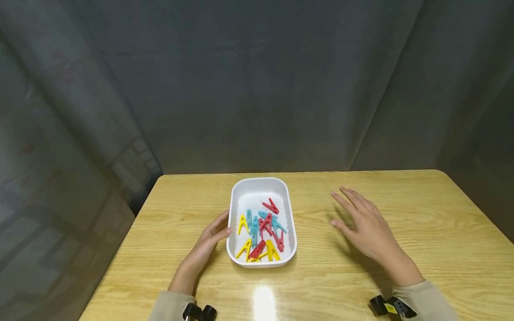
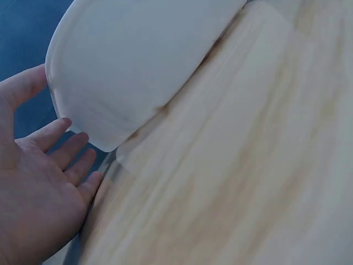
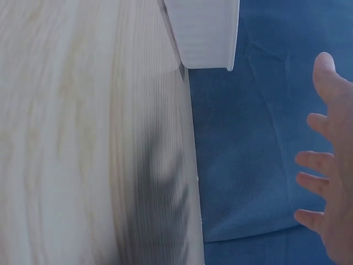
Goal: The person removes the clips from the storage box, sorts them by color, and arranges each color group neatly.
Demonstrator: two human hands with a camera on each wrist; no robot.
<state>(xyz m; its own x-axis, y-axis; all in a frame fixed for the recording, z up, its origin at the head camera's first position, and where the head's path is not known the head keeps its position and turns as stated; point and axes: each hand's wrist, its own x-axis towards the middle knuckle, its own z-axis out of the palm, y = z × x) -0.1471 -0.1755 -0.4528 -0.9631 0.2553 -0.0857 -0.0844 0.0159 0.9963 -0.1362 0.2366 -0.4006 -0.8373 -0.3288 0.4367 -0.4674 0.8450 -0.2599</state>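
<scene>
left grip (image 1: 206, 243) beside, touching white tray (image 1: 250, 196)

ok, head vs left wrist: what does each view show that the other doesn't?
Only head: the red, yellow and blue clothespins lying in the white tray, the right hand apart from it, and both beige sleeves.

Only left wrist: the palm side of the left hand, four fingers spread, and the tray's outer wall beside it up close.

Both: left hand at the tray, the wooden table and the curtain behind, bluer in the wrist view.
</scene>
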